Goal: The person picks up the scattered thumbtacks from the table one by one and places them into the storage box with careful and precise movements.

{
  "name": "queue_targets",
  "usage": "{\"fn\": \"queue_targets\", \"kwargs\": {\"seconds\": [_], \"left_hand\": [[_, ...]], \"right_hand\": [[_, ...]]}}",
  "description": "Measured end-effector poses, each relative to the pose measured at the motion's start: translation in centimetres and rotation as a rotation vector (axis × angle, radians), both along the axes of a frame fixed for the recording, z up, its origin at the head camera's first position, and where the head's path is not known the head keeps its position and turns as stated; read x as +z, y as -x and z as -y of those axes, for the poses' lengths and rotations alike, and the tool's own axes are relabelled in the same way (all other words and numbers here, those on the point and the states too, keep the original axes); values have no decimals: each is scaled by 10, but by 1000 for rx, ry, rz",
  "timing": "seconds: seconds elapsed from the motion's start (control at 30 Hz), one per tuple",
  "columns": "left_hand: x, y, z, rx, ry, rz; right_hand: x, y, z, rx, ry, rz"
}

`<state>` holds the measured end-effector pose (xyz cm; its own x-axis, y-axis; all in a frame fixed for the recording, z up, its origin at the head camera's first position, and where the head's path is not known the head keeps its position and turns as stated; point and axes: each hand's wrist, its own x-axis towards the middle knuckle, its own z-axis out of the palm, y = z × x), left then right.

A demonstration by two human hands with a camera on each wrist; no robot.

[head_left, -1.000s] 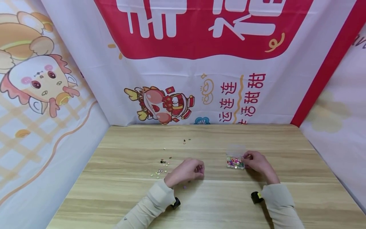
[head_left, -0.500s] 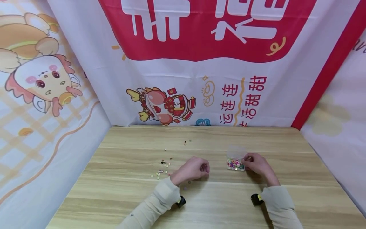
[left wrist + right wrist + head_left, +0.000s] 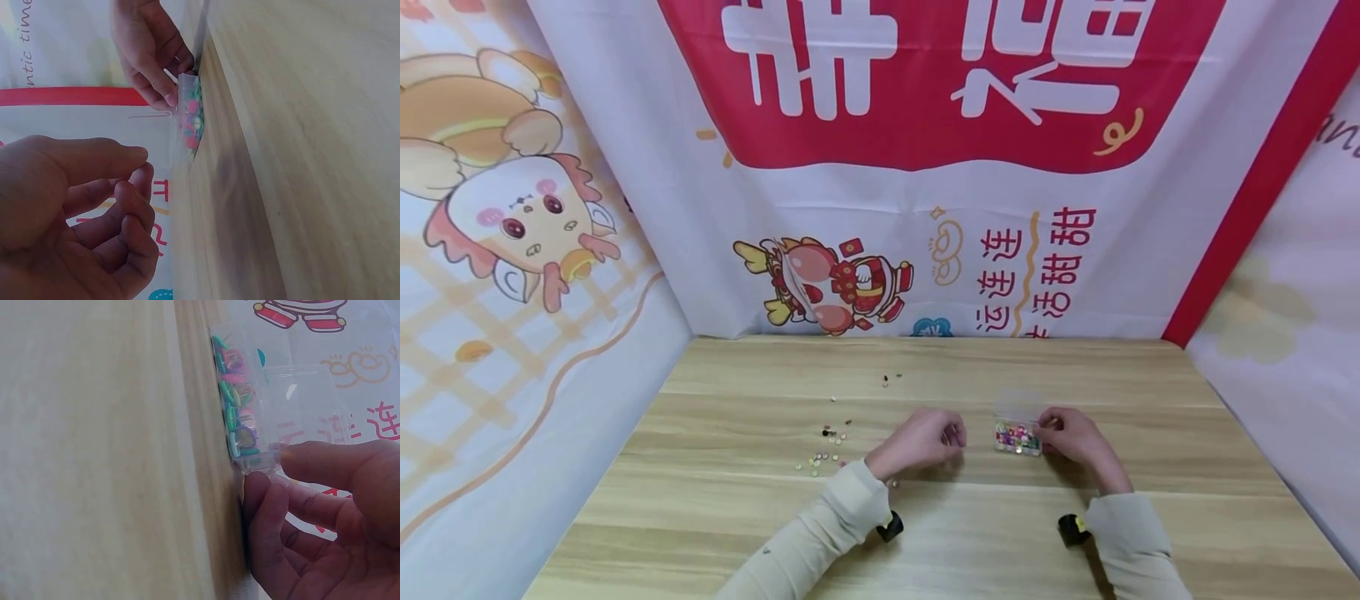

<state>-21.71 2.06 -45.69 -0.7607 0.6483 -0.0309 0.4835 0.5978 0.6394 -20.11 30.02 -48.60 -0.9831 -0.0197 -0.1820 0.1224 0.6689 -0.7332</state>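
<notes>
A small clear plastic box (image 3: 1018, 451), its lid (image 3: 1019, 403) raised, holds many coloured round-headed pieces that look like thumbtacks (image 3: 234, 403). My right hand (image 3: 1077, 437) pinches the box at its right side between thumb and fingers. To the left of the box, my left hand (image 3: 922, 439) hovers just above the table. In the left wrist view, its thumb (image 3: 103, 159) meets the index fingertip and the other fingers curl; no object is seen between the tips. Small pale round pieces (image 3: 817, 459) lie scattered left of this hand.
The wooden table (image 3: 700, 500) ends against a printed cloth backdrop (image 3: 850, 192). A few dark and reddish bits (image 3: 827, 432) lie among the scattered pieces, and a few more specks (image 3: 885, 379) lie farther back. A black wrist camera (image 3: 891, 527) sits beneath the left sleeve.
My left hand has moved to the right, away from the scattered pieces and nearer the box. My right hand keeps its hold on the box in about the same place.
</notes>
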Motion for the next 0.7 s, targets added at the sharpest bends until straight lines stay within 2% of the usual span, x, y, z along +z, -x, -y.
{"fn": "queue_targets", "kwargs": {"seconds": [0.2, 0.43, 0.7], "left_hand": [[1, 4, -10, -30, -14, -22], [4, 7, -23, -37, -28, -4], [5, 11, -35, -44, -29, -30]], "right_hand": [[1, -2, 0, -8, -3, 2], [1, -1, 0, -20, -11, 21], [1, 0, 1, -24, -8, 27]]}}
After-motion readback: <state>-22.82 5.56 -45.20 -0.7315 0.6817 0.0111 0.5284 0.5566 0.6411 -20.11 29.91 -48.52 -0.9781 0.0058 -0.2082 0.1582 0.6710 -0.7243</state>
